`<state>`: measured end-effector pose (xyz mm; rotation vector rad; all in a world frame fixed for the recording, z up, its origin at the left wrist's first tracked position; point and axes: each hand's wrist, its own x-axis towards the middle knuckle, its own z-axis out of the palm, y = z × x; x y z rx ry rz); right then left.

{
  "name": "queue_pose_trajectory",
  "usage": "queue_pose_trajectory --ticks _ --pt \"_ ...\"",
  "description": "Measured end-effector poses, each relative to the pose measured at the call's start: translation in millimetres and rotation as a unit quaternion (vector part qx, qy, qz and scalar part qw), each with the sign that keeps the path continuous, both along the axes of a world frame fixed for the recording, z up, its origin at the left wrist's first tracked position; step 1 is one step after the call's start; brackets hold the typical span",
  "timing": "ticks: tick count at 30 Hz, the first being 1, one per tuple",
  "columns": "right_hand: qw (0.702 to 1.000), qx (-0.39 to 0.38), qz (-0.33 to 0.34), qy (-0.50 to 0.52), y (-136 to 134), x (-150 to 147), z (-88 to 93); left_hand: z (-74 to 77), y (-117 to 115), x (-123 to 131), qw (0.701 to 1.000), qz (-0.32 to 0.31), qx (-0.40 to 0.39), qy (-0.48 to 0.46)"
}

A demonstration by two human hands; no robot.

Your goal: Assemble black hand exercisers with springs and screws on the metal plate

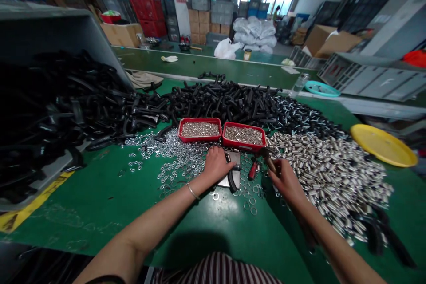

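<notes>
My left hand (215,163) is closed on a black curved handle part (232,181), which rests on a small metal plate (223,182). Its fingertips are partly hidden behind the hand. To the right, my right hand (286,179) grips a hammer (271,163) by its wooden handle, the head up and towards the plate. Between the two hands lies a red-handled screwdriver (253,171). Just beyond my left hand stand two red trays, the left tray (200,139) and the right tray (244,144), both filled with small metal pieces. Loose rings (253,211) surround the plate.
Silvery cylinders (336,177) are heaped on the right, nuts (179,153) on the left. Black parts (219,102) form a long pile behind the trays, spilling from a grey bin (109,49). Dark screws (299,115) lie beyond the cylinders. A yellow lid (382,144) sits far right.
</notes>
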<state>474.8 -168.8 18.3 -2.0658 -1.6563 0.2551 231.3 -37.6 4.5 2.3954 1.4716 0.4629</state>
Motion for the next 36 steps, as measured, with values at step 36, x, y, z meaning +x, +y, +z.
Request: queue_pose_trajectory --ticks 36 --pt "0.932 0.010 0.299 -0.206 38.1 -17.4 -18.7 0.6 -27.3 -55.0 0.997 -0.039 -0.016 -0.061"
